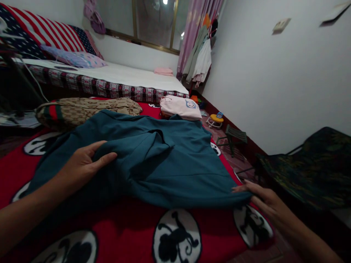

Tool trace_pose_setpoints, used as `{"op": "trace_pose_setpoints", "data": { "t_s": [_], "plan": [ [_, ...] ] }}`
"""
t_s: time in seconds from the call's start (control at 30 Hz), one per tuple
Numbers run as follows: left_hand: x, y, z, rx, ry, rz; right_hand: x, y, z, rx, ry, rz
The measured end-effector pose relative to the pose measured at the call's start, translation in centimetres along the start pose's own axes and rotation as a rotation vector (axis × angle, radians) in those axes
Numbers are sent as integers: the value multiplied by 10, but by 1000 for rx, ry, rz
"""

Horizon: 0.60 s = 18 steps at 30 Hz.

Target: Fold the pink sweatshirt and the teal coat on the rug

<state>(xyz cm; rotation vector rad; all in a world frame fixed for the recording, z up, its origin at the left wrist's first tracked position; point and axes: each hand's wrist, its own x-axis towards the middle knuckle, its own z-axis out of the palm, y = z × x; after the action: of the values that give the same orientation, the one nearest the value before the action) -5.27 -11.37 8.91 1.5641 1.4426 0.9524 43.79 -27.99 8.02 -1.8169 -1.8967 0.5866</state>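
A teal garment [175, 164] lies spread across a red blanket [128, 233] printed with white circles and black figures. Whether it is a shirt or trousers I cannot tell. My left hand [83, 160] is closed on a raised fold of it, thumb on top and the other fingers partly hidden under the cloth. Along the middle, the lifted cloth shows a dark opening. At the near right corner, my right hand [259, 195] pinches the garment's edge and pulls it out flat towards the side of the blanket.
Behind the garment lie a tan patterned bag-like bundle [90, 109] and a folded pink garment [181, 107]. A bed [128, 75] stands along the window wall. On the right are a small green stool [236, 135], a yellow-topped stool [216, 118] and a dark camouflage-patterned chair [309, 168].
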Motion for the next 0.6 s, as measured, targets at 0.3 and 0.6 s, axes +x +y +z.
{"op": "trace_pose_setpoints", "data": {
  "t_s": [0.3,0.6],
  "plan": [
    [58,49,-15,19,295,66,130,-14,-42,199,38,75],
    [113,-12,-13,946,105,258,185,38,23,-73,434,95]
  ]
}}
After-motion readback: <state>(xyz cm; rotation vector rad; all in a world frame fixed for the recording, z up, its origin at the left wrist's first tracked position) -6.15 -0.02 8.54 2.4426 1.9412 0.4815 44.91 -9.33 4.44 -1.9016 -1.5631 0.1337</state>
